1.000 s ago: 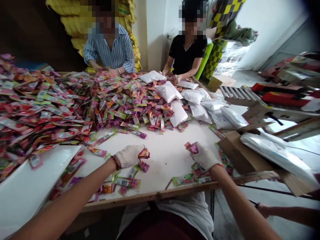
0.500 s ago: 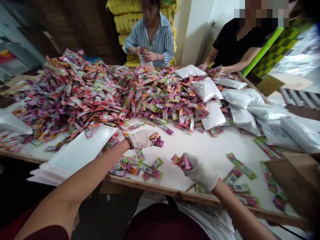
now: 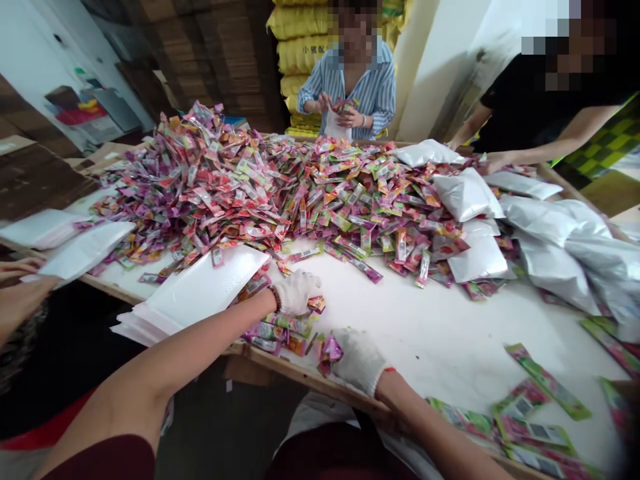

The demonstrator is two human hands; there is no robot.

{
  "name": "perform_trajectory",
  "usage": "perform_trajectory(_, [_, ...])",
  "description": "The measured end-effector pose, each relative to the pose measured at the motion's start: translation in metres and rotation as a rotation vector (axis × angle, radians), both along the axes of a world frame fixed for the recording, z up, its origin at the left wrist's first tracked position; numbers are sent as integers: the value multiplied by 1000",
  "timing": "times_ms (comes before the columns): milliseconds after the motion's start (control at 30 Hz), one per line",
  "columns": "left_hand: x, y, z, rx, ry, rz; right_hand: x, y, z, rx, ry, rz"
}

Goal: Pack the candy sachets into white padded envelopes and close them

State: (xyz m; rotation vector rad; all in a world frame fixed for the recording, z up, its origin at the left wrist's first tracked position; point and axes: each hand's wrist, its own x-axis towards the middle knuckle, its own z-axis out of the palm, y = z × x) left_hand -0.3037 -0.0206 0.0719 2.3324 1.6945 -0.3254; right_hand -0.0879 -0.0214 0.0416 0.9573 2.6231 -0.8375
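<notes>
My gloved left hand (image 3: pixel 297 292) has its grip pinched shut on a small, glossy orange-red sachet (image 3: pixel 317 305), low over the white counter (image 3: pixel 425 327) just beside a stack of white mailers (image 3: pixel 200 290). My right hand (image 3: pixel 359 360), near the counter's front edge, has its grip closed around a bunch of pink-purple sachets (image 3: pixel 330 348), shiny, crumpled and fanning out past my fingers.

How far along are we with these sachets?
Done: several filled white bags lie on the right. In hand: the right hand has a bunch of sachets in its grip; the left hand pinches an orange sachet. Left: a large heap covers the far table, beside a stack of flat white envelopes.
</notes>
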Motion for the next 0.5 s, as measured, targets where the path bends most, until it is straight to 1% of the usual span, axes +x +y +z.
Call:
perform_trajectory(67, [-9, -5, 9, 31, -94, 79, 12, 12, 3, -47, 102, -33])
perform_trajectory(133, [-18, -15, 20, 38, -152, 225, 18, 34, 1, -91, 216, -78])
perform_trajectory(167, [-22, -21, 25, 41, -152, 296, 19, 48, 0, -90, 259, -105])
perform_trajectory(200, [-25, -27, 28, 36, -139, 349, 18, 65, -2, -50, 291, -132])
perform_trajectory(233, [-26, -33, 30, 16, -123, 377, 14, 82, -5, 29, 300, -161])
perform_trajectory(300, [-23, -43, 29, -70, -96, 372, 2, 116, -9, 249, 246, -226])
perform_trajectory(333, [-19, -47, 26, -113, -84, 353, -6, 130, -11, 331, 199, -245])
perform_trajectory(367, [-14, -50, 22, -146, -67, 331, -15, 141, -13, 380, 147, -257])
perform_trajectory(433, [-4, -54, 12, -181, -17, 286, -29, 153, -17, 392, 51, -265])
perform_trajectory(500, [5, -54, 4, -192, 0, 258, -35, 151, -22, 404, 3, -255])
